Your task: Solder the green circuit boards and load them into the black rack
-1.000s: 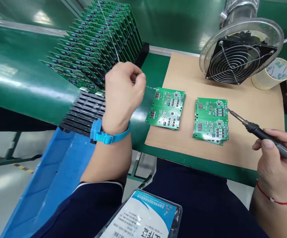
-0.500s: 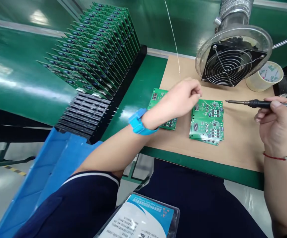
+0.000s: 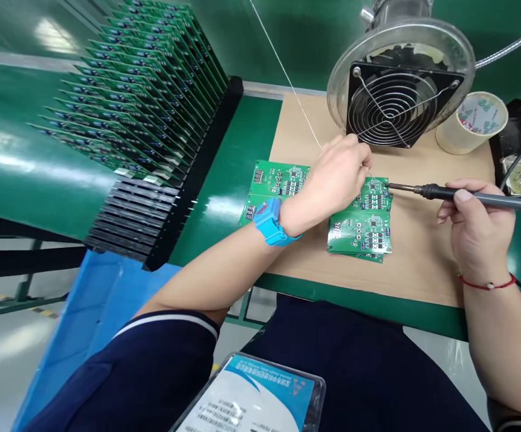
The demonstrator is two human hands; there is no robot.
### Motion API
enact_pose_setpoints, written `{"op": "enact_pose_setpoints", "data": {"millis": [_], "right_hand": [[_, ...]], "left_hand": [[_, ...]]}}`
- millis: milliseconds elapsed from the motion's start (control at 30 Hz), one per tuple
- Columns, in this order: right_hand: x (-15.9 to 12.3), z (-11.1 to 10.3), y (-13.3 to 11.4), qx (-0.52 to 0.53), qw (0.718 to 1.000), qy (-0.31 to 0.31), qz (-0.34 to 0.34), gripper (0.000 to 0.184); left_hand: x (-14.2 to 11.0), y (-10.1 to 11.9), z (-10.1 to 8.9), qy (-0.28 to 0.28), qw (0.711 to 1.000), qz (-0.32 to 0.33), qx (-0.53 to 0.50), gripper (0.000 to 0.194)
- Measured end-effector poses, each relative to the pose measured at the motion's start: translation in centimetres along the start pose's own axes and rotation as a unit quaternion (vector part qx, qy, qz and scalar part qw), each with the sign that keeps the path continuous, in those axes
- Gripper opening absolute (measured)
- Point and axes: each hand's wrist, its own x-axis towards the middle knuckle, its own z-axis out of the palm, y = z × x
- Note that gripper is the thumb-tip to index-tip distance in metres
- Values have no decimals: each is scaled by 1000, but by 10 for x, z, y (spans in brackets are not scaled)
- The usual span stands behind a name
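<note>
**Iron and Solder Meet at the Board's Corner**

We judge the step in hand to be soldering a joint at the far right corner of the top circuit board (image 3: 364, 228) in the right-hand pile. That pile lies on a cardboard sheet (image 3: 422, 258) over the green tabletop (image 3: 224, 159), with a second pile of boards (image 3: 267, 175) to its left, partly behind our forearm.

Our right hand (image 3: 481, 231) is closed around the handle of a soldering iron (image 3: 458, 194), pen-fashion, its tip at the board's corner; we cannot tell whether metal touches metal. Our left hand (image 3: 339, 174) pinches a thin solder wire (image 3: 283, 67) between thumb and fingers, above the board's far left part, and the wire's short free end slants toward the iron's tip.

As we read it, the next move calls for a steady iron and a small feed of wire into the heated joint, with our fingers well clear of the tip and the loose boards beneath undisturbed.
</note>
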Motion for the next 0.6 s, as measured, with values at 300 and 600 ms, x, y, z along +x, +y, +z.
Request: {"op": "enact_pose_setpoints", "data": {"millis": [300, 600], "right_hand": [[-4, 1, -4, -10, 1000, -13, 2, 12], [-3, 1, -6, 8, 1000, 0, -21, 11]], "left_hand": [[2, 10, 16, 0, 1000, 0, 21, 27], [-5, 10, 17, 31, 999, 21, -2, 25]]}}
